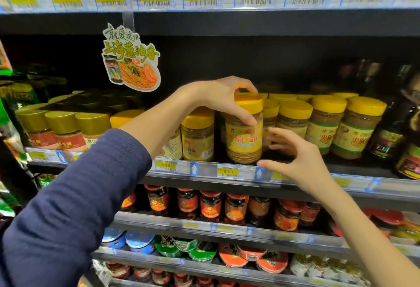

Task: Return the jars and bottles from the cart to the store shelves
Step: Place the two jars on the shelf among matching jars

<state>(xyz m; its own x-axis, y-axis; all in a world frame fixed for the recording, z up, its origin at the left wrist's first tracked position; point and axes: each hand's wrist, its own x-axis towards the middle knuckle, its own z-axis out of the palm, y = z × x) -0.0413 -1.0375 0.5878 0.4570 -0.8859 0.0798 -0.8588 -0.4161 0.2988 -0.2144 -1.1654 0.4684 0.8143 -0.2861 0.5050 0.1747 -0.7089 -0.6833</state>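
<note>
A jar of brown paste with a yellow lid and yellow label (244, 136) stands at the front edge of the middle shelf (204, 169). My left hand (225, 98) grips it from above, fingers over the lid and thumb on the jar's upper side. My right hand (293, 157) hovers just right of the jar with fingers spread and slightly curled, holding nothing. Its fingertips are near the jar's side and base. The cart is out of view.
More yellow-lidded jars (325, 123) fill the shelf to the right and behind, with another (197, 134) to the left and gold-lidded jars (61, 130) further left. Dark bottles (391, 136) stand at the right. Red-lidded sauce jars (210, 205) line the shelf below. A noodle sign (130, 59) hangs above.
</note>
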